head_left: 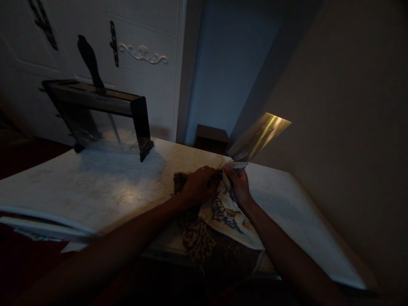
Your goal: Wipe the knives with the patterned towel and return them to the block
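Note:
A patterned piece of fabric [229, 212], pale with dark and tan figures, hangs over the front edge of the white tabletop. My right hand [238, 183] pinches its upper part, where a folded edge sticks out past the fingers. Close beside it, my left hand [201, 183] is closed at the fabric's dark, frayed edge; the fingertips are in shadow. Darker, rough-textured cloth [197, 242] hangs below and also shows at the left hand's far side. Whether both cloths are one piece, I cannot tell.
On the left of the white tabletop [134, 191] stands a clear-sided, black-framed holder [95, 100] with a black-handled tool in it. A shiny gold sheet [261, 134] leans near the wall behind my hands. White cabinet doors [143, 85] and a small brown box [212, 136] are beyond.

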Tool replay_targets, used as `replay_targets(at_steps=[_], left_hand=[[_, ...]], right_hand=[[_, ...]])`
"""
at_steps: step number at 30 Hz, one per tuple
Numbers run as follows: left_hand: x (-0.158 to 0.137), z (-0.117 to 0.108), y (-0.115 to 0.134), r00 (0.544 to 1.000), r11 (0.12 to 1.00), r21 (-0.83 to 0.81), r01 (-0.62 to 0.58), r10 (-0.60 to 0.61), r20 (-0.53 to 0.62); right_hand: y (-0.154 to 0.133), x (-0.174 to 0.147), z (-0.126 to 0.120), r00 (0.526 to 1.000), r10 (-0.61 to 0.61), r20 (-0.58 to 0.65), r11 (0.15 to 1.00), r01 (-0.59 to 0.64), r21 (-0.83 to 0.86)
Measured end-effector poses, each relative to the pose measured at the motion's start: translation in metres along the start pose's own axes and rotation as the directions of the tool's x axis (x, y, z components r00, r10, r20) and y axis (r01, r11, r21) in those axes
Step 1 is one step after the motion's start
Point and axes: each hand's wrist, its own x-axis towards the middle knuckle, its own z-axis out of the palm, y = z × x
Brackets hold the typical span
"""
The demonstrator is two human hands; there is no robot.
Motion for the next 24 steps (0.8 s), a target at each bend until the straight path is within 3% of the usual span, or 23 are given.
replay_targets(at_steps=[14, 24], left_hand=[[0.0005, 0.0048, -0.0049, 1.000, 1.000, 0.012, -0.006, 0.006, 0.028], [0.0014, 0.0006, -0.0026, 1.000, 0.998, -0.067, -0.010, 0.011, 0.012]], right_hand=[[-0.0065, -0.0034, 0.0037, 0.999, 0.039, 0.035, 0.999, -0.039, 0.004], [-0.0033, -0.0026, 0.0011, 0.994, 0.082, 0.066, 0.995, -0.085, 0.043]])
